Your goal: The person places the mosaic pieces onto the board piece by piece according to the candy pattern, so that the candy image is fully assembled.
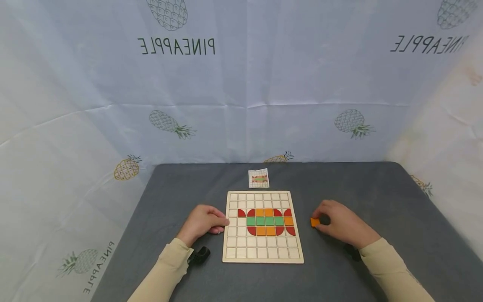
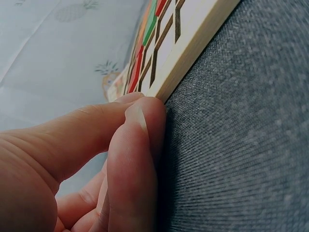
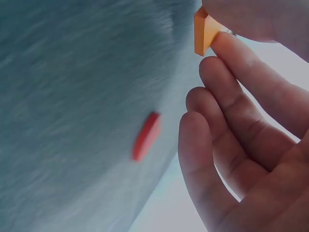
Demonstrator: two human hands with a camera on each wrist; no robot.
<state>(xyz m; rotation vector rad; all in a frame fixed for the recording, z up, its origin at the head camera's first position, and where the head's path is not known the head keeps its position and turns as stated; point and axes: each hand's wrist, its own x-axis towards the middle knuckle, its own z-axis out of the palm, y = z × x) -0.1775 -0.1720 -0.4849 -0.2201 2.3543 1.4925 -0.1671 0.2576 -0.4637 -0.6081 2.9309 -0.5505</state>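
A pale wooden grid board (image 1: 235,242) lies flat on the dark grey table, with red quarter-round, orange square and green square tiles set in its middle rows. My left hand (image 1: 203,220) pinches the board's left edge between thumb and fingers; in the left wrist view the fingertips (image 2: 153,116) meet right at the wooden rim. To the right of the board, my right hand (image 1: 341,223) holds an orange square tile (image 1: 315,222) between thumb and index finger. The right wrist view shows this orange tile (image 3: 200,34) tilted, the other fingers loosely bent below it.
A small printed card (image 1: 258,178) with a coloured grid pattern lies behind the board. One red tile (image 3: 147,136) rests on the table near my right hand, hidden in the head view. A white curtain with pineapple prints (image 1: 234,126) hangs along the table's back edge.
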